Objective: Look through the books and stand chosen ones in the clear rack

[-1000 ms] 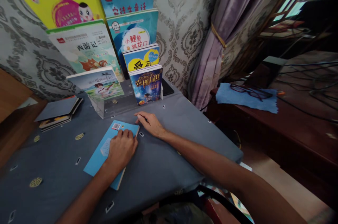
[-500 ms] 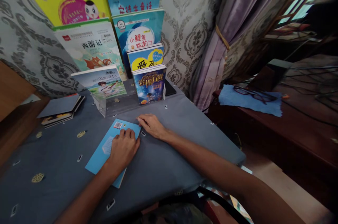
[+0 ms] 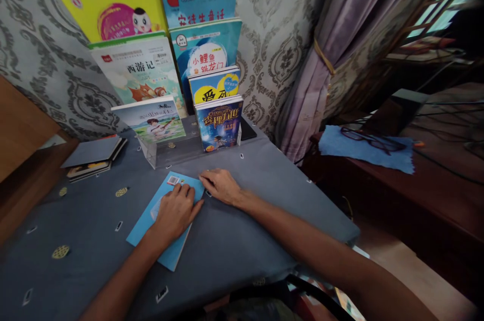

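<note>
A light blue book point(image 3: 145, 225) lies at a slant on the grey tablecloth, its barcode side up. My left hand point(image 3: 177, 210) rests on its cover with the fingers laid down and the thumb out to the right. At the book's far right corner, my right hand point(image 3: 223, 186) is closed, its fingers bent together against the corner; the exact grip is partly hidden. Just beyond my hands stands a clear book stand point(image 3: 177, 153) holding several upright books, among them a dark blue one point(image 3: 221, 127) and one with a guitar player point(image 3: 155, 124).
On the left lies a small stack of books point(image 3: 94, 152) beside a wooden panel point(image 3: 22, 129). A purple curtain point(image 3: 321, 59) hangs at the back right. To the right, a dark red table point(image 3: 434, 200) bears a blue cloth point(image 3: 363, 152) with glasses on it.
The whole view has shifted slightly, so things sit a little further right and lower. My left thumb reaches out a bit more; both hands otherwise stay at the book.
</note>
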### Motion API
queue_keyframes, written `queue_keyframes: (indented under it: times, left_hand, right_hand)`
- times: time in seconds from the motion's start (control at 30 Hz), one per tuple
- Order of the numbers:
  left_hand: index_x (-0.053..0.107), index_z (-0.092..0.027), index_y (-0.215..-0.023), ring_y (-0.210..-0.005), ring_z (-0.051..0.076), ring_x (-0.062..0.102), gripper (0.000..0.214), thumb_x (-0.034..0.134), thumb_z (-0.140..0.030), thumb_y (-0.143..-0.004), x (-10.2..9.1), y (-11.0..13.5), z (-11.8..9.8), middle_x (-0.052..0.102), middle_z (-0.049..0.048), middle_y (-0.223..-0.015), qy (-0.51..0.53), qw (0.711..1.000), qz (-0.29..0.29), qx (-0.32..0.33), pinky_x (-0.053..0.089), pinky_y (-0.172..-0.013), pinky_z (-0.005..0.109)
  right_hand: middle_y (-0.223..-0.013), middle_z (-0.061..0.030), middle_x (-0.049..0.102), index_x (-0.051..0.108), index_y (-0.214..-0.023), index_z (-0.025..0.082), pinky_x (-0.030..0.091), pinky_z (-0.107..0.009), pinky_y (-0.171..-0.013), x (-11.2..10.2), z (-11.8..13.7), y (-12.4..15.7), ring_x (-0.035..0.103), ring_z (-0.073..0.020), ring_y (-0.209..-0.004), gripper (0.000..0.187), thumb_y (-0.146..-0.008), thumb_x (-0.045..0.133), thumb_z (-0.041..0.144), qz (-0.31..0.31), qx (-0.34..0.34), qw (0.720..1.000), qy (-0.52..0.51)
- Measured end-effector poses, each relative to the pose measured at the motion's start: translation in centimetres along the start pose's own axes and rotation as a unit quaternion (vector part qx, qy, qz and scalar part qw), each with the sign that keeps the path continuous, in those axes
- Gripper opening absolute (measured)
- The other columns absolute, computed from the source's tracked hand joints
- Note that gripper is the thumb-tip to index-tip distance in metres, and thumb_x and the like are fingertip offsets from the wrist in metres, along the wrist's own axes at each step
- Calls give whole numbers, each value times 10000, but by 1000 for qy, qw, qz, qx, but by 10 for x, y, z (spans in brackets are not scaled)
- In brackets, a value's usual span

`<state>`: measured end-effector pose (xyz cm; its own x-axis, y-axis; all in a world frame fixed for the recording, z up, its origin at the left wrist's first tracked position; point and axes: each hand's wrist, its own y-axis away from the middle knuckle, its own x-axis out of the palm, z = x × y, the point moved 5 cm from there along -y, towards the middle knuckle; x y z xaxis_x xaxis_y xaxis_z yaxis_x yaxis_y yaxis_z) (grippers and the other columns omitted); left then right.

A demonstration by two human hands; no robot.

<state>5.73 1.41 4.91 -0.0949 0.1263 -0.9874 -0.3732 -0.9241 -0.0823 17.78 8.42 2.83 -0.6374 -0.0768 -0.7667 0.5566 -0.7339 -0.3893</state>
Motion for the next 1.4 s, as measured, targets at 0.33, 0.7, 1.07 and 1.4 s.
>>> queue_keyframes:
  times: [0.33, 0.7, 1.07, 1.4]
  left_hand:
    - [666, -189, -1001, -1108, 260, 590, 242, 461, -316, -980, 2, 4, 14, 677, 106, -1077, 52, 998, -28, 36, 483, -947, 397]
    - [650, -181, -1119, -1099, 263, 586, 296, 409, -297, -992, -1, -1, 37, 682, 108, -1150, 74, 997, -28, -21, 448, -963, 413]
    - [627, -160, -1032, -1086, 270, 580, 239, 417, -265, -990, -3, -1, 38, 680, 106, -1057, 60, 997, 14, -44, 454, -909, 400]
    - [604, -133, -1042, -1149, 308, 567, 200, 427, -193, -969, 9, 0, 38, 668, 147, -1104, 63, 997, -12, -51, 437, -972, 474]
  right_hand:
    - [-784, -76, 705, 652, -848, 182, 424, -353, -941, 6, 27, 7, 635, -191, -744, 230, -973, 459, 177, -10, -77, 996, 48]
    - [-1133, -148, 691, 637, -1097, 142, 411, -395, -1030, 29, 13, -26, 610, -234, -1136, 200, -946, 506, 135, 31, -81, 996, 15]
    - [-1165, -152, 639, 619, -1095, 150, 405, -439, -999, 33, 21, -25, 560, -270, -1134, 197, -924, 526, 119, 29, -37, 994, 99]
    - [-974, -67, 596, 588, -1057, 187, 471, -326, -832, 28, 45, 9, 578, -204, -932, 172, -932, 494, 116, 51, -38, 997, 52]
